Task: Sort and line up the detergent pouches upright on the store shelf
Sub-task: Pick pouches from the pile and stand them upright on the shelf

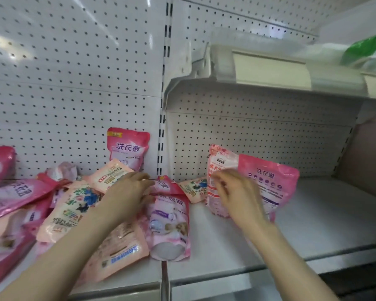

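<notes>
A left forearm (63,246) and a right forearm (291,257) reach in from below, over the shelf (323,224). Left of the left grip (126,192), a heap of pouches (59,211) lies tumbled. That grip rests on the top edge of a flat pink pouch (169,222); I cannot tell whether it pinches. Behind it a back pouch (128,146) stands against the pegboard (74,83). The right grip (239,196), blurred, its fingers loosely spread, hangs before an upright floral pouch (217,170). Just right of this grip stands a tall pink pouch (276,177).
</notes>
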Motion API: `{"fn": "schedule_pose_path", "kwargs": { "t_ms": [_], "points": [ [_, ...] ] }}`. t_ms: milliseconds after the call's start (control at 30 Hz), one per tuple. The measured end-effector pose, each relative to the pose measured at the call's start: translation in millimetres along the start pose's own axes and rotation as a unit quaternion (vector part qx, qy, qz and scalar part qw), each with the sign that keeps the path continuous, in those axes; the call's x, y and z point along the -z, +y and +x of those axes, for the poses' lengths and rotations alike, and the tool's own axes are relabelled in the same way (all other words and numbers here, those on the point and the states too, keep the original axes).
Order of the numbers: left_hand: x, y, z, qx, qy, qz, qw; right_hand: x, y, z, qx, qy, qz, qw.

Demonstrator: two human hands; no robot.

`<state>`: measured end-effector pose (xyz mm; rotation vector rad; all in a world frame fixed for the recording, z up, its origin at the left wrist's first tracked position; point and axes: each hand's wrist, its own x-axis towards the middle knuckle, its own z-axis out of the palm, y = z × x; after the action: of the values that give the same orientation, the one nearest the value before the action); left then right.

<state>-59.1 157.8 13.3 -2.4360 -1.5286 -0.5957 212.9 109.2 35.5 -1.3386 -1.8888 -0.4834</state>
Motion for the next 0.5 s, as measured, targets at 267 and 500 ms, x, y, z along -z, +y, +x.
{"fn": "schedule_pose_path", "kwargs": {
  "t_ms": [267, 500],
  "points": [
    [-5, -34, -11, -0.006, -0.048, -0.036, 0.998, -117, -26, 23, -0.21, -0.264, -0.052, 0.94],
    [-6, -44, -14, -0.029, -0.048, -0.065, 0.996, -90, -51, 53, -0.173, -0.08, -0.071, 0.979]
  ]
}}
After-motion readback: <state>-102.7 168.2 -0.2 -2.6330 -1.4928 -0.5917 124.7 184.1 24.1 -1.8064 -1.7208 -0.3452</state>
